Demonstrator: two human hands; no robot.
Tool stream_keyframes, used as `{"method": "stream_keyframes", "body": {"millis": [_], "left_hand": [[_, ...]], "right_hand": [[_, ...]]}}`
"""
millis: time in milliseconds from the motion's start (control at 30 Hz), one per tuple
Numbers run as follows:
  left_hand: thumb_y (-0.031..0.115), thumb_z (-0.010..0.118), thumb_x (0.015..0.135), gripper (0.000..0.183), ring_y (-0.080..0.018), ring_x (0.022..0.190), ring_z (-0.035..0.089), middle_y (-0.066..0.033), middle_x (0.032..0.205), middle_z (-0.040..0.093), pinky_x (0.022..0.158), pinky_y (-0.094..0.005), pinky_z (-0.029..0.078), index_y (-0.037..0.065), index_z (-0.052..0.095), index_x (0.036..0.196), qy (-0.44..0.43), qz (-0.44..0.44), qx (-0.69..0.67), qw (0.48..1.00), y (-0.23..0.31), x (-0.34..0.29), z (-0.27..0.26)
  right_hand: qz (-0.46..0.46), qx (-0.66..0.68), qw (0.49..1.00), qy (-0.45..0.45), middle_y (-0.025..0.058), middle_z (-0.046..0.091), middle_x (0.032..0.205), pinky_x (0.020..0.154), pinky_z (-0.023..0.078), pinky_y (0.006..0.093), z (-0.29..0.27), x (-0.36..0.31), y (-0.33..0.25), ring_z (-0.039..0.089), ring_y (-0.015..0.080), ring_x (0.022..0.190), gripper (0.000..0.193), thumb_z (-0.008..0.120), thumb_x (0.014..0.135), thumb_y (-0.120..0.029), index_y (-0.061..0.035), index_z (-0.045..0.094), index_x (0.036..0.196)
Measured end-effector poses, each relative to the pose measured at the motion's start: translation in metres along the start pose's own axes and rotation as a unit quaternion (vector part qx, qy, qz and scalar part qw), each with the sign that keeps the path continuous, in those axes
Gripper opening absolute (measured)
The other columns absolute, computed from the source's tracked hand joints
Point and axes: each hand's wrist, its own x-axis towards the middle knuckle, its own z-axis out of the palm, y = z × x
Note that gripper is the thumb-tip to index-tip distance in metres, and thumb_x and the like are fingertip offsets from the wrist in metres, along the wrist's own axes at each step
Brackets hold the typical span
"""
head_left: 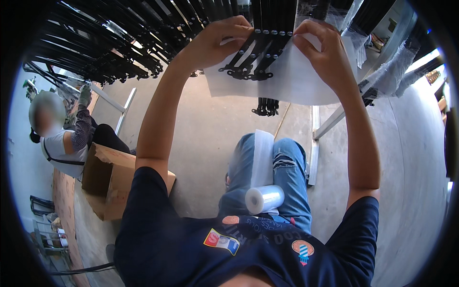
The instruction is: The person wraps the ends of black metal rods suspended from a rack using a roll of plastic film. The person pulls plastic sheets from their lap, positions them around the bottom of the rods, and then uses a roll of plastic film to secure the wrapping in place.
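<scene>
In front of me hangs a bundle of black hinged metal bars (263,48) with a row of silver rivets across it. My left hand (220,42) closes on its left edge, index finger and thumb beside the rivets. At the opposite edge my right hand (322,50) is curled, its fingertips against the bundle and the sheet. A translucent white foam sheet (306,83) hangs behind the bars and spans between both hands. Below it, the ends of more black bars (266,107) stick out. Part of each hand's fingertips is hidden.
A roll of clear film (264,198) and a white foam strip (262,158) rest on my lap. Many black bars (110,43) hang at the upper left. A cardboard box (112,177) and a seated co-worker (67,138) are at left. Metal rack legs (313,148) stand at right.
</scene>
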Motion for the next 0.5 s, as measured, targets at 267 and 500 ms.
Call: {"method": "stream_keyframes", "body": {"millis": [267,500], "left_hand": [[0.02,0.066,0.071,0.034,-0.0233,0.086,0.053,-0.0078,0.1,0.05,0.075,-0.0315,0.044,0.004,0.058,0.1,0.037,-0.09,0.117,0.988,0.011,-0.001,0.019],[0.021,0.066,0.069,0.065,-0.0303,0.096,0.038,-0.0156,0.108,0.041,0.079,-0.0405,0.031,0.005,0.037,0.125,0.257,-0.122,0.328,0.901,0.058,-0.022,0.08]], "right_hand": [[0.066,0.21,0.969,-0.11,0.0102,0.058,0.073,0.071,0.047,0.0303,0.0,0.003,0.009,0.057,0.0212,0.07,0.013,0.061,0.077,-0.016,-0.004,0.056,0.077],[0.074,0.337,0.936,-0.066,0.0028,0.057,0.072,0.063,0.047,0.0235,0.009,0.0,0.016,0.056,0.0112,0.072,0.014,0.062,0.077,-0.021,-0.0103,0.055,0.083]]}}
